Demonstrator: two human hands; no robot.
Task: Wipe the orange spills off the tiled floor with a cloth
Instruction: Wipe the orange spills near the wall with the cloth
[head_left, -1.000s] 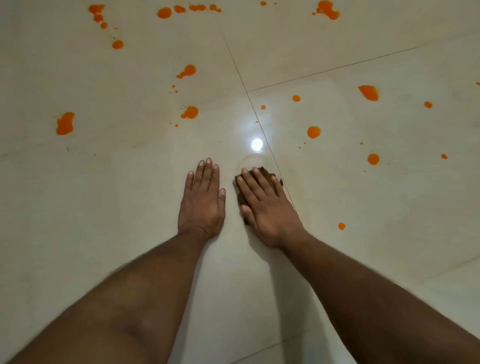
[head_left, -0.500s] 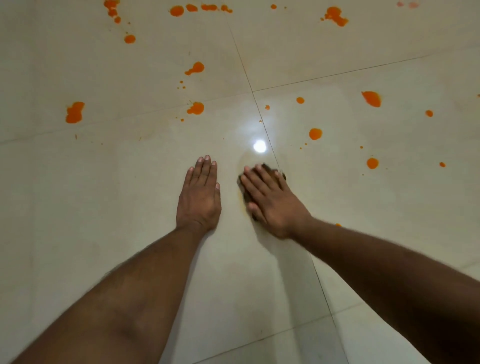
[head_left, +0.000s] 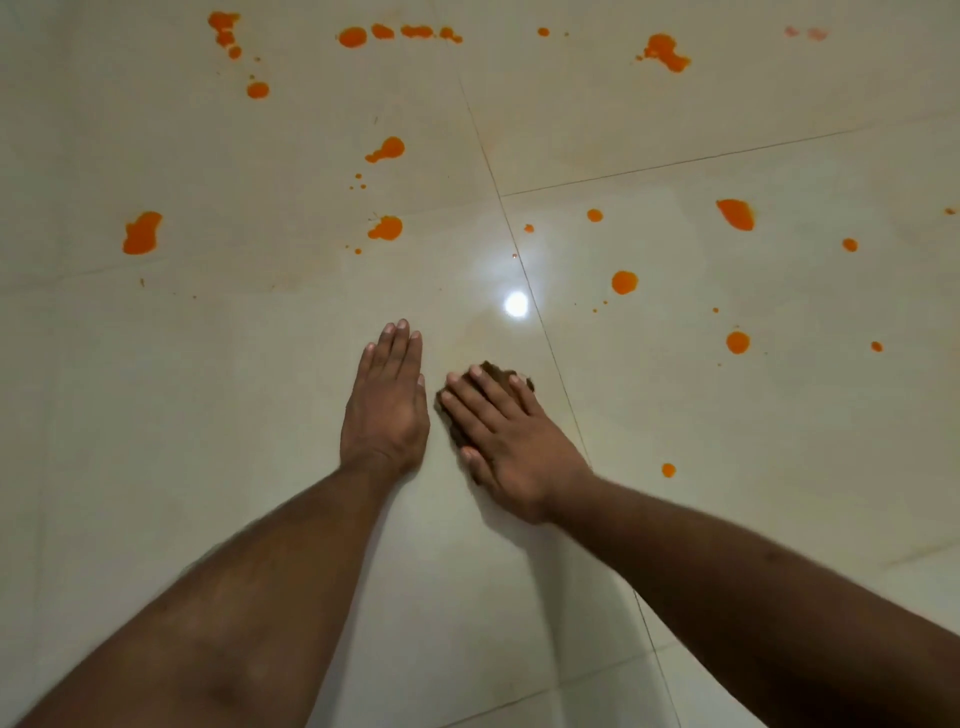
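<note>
Orange spills (head_left: 386, 228) dot the cream tiled floor (head_left: 156, 415) on every side beyond the hands, so the wiping looks only partly done; the patch just around the hands shows no orange, only a faint yellowish smear near the bright reflection of a lamp (head_left: 516, 303). Flat on a small dark brown cloth (head_left: 497, 372), the right hand (head_left: 511, 441) has its fingers straight and spread, pressing the rag to the tile just left of a grout line (head_left: 545, 332); only the far edge and left edge of the cloth show past the fingers. Beside it, not touching the cloth, the left hand (head_left: 387, 405) lies palm down on bare tile, fingers straight and close together, apparently as a prop. Wiping is the step in hand, I judge. Nearest remaining marks are the small drop to the right (head_left: 668, 470) and the round blot ahead (head_left: 624, 282); the next move calls for sliding the pressed cloth across the grout line to one of them, keeping the palm's weight on it so the rag does not bunch or smear
</note>
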